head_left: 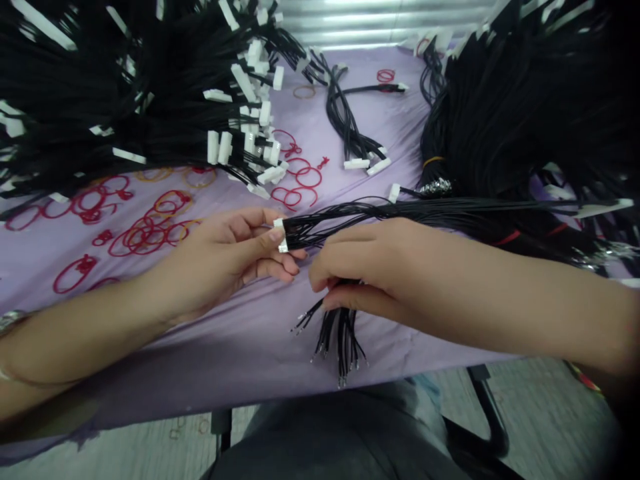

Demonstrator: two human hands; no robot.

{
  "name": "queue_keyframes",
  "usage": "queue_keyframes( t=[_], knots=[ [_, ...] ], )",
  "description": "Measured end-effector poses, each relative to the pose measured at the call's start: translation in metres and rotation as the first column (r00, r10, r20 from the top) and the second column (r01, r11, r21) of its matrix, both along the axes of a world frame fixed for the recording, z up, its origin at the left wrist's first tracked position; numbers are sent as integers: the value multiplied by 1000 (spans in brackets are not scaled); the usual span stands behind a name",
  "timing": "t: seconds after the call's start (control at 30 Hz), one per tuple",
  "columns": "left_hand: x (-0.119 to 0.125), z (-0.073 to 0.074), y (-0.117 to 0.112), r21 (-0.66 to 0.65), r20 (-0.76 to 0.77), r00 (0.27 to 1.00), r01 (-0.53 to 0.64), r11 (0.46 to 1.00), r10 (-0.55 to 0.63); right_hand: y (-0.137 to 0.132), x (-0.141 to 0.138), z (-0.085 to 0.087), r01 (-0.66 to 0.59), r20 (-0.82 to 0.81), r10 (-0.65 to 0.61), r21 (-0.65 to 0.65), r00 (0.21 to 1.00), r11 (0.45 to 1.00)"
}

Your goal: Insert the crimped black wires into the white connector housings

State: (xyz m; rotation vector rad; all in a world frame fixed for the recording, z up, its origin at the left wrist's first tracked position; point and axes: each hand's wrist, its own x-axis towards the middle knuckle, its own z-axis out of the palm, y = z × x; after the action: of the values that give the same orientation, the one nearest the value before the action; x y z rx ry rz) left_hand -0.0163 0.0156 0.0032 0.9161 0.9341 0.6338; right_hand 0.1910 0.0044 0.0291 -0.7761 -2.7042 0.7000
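Note:
My left hand [235,250] pinches a small white connector [281,235] between thumb and fingers. Thin black wires [400,212] run from it to the right across the purple cloth. My right hand [370,267] is closed around a bundle of loose black wires [340,333], whose bare metal tips hang down past the table's front edge. The two hands are almost touching at the middle of the table.
A big heap of black wire harnesses with white connectors [150,93] lies at the back left, another heap [525,113] at the back right. Red rubber bands [150,230] are scattered on the purple cloth [225,347]. A small bundle [350,127] lies at the back centre.

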Motion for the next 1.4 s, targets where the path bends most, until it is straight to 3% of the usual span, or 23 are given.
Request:
queue_keyframes(
  t=[0.17, 0.33, 0.4, 0.57, 0.87, 1.17, 1.4],
  knots=[
    [0, 0, -1, -23, -9, 1000, -22, 999, 21, 0, 0, 9, 89, -79, -101, -142, 992, 986],
    [0, -5, -2, 88, 9, 999, 30, 996, -31, 4, -5, 6, 320, -219, -376, -252, 900, 913],
    [-1, -6, -2, 112, 22, 999, 41, 993, -43, 8, -7, 1, 375, -210, -433, -267, 877, 888],
    [-1, -5, -2, 92, 23, 998, 60, 994, -63, 14, -6, -6, 429, -165, -471, -237, 867, 872],
    [-2, 0, -3, 121, 13, 994, 108, 987, -111, 16, -7, -7, 405, -164, -439, -205, 883, 891],
    [-2, -2, -2, 136, -24, 993, 117, 984, -115, 11, -10, -8, 457, -146, -470, -119, 870, 882],
    [-3, -7, -1, 139, -16, 993, 118, 983, -117, 10, -11, -5, 462, -70, -472, -125, 879, 878]
  ],
)
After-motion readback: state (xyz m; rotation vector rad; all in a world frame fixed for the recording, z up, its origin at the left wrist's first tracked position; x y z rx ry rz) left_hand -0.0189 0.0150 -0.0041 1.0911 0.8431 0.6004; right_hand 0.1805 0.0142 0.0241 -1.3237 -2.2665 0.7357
